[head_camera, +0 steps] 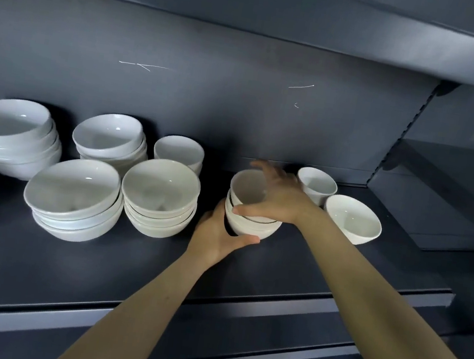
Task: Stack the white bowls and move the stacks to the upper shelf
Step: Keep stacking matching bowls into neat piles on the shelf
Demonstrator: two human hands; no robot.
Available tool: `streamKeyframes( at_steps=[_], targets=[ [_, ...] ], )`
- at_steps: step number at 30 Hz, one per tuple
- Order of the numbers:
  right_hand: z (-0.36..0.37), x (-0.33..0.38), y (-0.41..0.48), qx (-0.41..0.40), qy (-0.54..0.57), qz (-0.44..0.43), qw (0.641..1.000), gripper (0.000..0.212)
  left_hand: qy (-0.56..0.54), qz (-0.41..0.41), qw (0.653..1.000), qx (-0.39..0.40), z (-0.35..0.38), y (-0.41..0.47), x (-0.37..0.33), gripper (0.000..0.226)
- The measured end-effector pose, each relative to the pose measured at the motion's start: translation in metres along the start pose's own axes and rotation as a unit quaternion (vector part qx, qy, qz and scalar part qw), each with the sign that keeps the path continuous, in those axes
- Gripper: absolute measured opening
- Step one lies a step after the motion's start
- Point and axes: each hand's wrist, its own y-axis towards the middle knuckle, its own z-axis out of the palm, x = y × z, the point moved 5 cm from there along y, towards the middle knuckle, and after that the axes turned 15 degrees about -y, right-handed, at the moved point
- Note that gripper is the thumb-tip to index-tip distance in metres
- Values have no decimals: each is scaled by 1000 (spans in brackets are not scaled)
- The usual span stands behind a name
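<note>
Your left hand [218,235] is cupping the base of the stack [253,228], with the thumb curling across its front. Your right hand [276,199] is spanning the top bowl [248,185], thumb lying along the near rim. Its fingers are blurring past the far rim, so you cannot tell whether this hand is clasping or only pressing.

The stack is standing on the shelf [338,274], right of centre and near the back panel. Two loose bowls [352,219] are sitting just to its right, apart from it. Several finished stacks [162,196] are standing to its left.

Judging progress: stacking is nearing completion, with the two loose bowls probably still needing a place. The upper shelf [343,38] is showing only its underside, so every visible stack appears to be awaiting transfer.
</note>
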Motion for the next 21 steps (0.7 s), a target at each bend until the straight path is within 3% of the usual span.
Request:
streamKeyframes(
  at_steps=[13,17,21],
  targets=[
    [0,-12,3,46,44,-13,998,119,-6,-6,1000,6,2,2,1,108],
    [-13,-72,4,-9,134,62,989,102,3,-19,1000,-1,2,2,3,110],
    [-5,-159,-15,-25,75,168,983,102,14,-14,1000,-4,4,1,1,106]
  ],
)
